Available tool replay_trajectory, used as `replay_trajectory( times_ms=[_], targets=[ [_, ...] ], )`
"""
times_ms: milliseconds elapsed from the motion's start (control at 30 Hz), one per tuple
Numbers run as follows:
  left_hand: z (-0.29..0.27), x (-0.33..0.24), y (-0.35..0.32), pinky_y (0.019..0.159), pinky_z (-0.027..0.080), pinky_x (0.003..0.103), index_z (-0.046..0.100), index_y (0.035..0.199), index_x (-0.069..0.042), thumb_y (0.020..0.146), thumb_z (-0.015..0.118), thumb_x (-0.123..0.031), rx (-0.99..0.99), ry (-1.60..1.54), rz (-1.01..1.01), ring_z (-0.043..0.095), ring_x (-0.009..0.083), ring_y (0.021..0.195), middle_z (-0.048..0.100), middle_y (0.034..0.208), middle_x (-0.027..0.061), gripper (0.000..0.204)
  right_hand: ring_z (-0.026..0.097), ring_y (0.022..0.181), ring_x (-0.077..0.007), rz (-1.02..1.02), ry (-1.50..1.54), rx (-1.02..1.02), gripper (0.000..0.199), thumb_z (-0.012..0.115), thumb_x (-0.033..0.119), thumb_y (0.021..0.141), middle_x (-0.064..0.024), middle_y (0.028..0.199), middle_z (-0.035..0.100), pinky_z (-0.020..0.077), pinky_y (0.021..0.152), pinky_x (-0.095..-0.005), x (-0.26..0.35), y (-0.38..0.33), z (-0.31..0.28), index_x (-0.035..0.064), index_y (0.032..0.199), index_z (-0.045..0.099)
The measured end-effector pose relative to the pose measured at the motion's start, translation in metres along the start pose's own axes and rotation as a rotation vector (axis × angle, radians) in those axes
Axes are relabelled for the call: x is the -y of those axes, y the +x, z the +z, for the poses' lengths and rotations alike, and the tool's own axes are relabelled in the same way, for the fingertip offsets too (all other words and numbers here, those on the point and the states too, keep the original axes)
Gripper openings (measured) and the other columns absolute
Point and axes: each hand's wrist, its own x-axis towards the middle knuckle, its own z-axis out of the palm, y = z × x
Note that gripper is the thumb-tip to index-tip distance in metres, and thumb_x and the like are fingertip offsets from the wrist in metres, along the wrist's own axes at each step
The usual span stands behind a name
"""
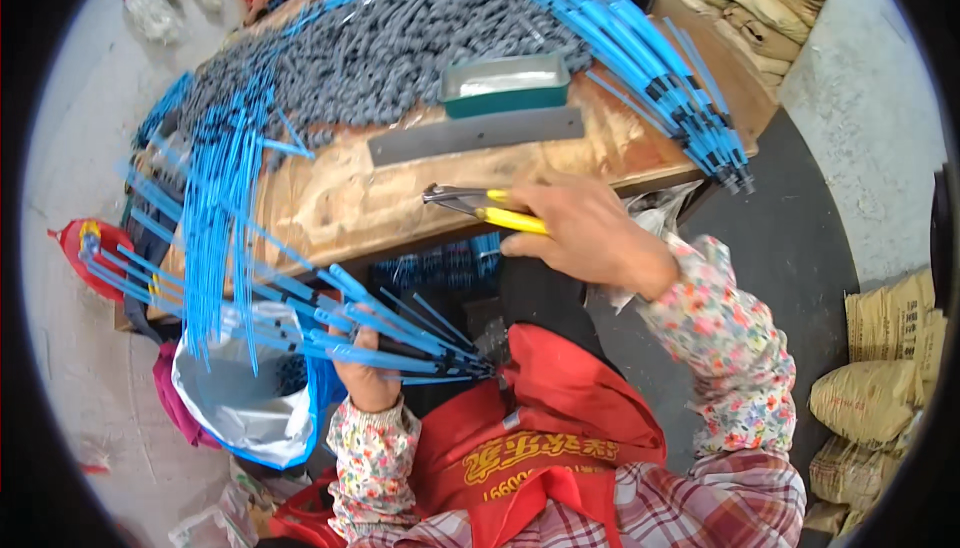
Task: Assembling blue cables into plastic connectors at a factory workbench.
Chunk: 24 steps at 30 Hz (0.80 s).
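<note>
My left hand (pixel 366 376) is closed around a fanned bundle of thin blue plastic rods (pixel 350 286) with black sections, held over my lap beside the near table edge. The black ends of the bundle point right, toward my red apron (pixel 540 438). My right hand (pixel 590 233) grips pliers (pixel 515 220) with yellow handles above the front edge of the table. The dark jaws of the pliers point left and appear parted, with nothing visible between them. Many more blue rods (pixel 225 218) hang over the table's left front edge, close to the held bundle.
Small grey parts (pixel 400 43) cover the back of the wooden table (pixel 330 198). A green tray (pixel 505 106) stands behind a flat grey strip (pixel 475 138). More blue rods (pixel 650 68) lie at the right. A lined blue bag (pixel 240 418) is at lower left; brown sacks (pixel 865 403) lie at right.
</note>
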Motion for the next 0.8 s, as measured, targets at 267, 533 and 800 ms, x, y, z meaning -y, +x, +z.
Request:
replay_trajectory(
  times_ms=[267, 533, 800],
  targets=[
    [0.003, -0.007, 0.001, 0.071, 0.048, 0.031, 0.054, 0.106, -0.009, 0.094, 0.052, -0.025, 0.037, -0.189, -0.043, 0.056, 0.0154, 0.077, 0.058, 0.091, 0.0032, 0.02, 0.05, 0.098, -0.0327, -0.198, -0.195, -0.342, 0.049, 0.074, 0.03, 0.07, -0.0159, 0.103, 0.054, 0.0423, 0.084, -0.0414, 0.004, 0.011, 0.016, 0.0026, 0.107, 0.057],
    [0.07, -0.023, 0.039, 0.08, 0.048, 0.037, 0.048, 0.122, -0.001, 0.096, 0.046, -0.033, 0.12, -0.32, 0.069, 0.059, 0.0218, 0.089, 0.058, 0.106, 0.0108, 0.042, 0.052, 0.106, -0.0307, 0.227, 0.69, 0.102, 0.088, 0.081, 0.03, 0.063, -0.0178, 0.119, 0.053, 0.0426, 0.091, -0.0389, 0.03, -0.071, 0.071, 0.0019, 0.133, 0.035],
    [0.092, -0.022, 0.049, 0.087, 0.046, 0.035, 0.047, 0.126, 0.003, 0.095, 0.045, -0.036, 0.254, -0.32, -0.012, 0.059, 0.0238, 0.104, 0.057, 0.12, 0.0164, 0.05, 0.058, 0.1, -0.0255, 0.134, 0.089, -0.433, 0.07, 0.079, 0.023, 0.066, -0.0125, 0.114, 0.057, 0.0428, 0.09, -0.034, -0.024, -0.058, -0.094, 0.0014, 0.124, 0.047]
  ],
)
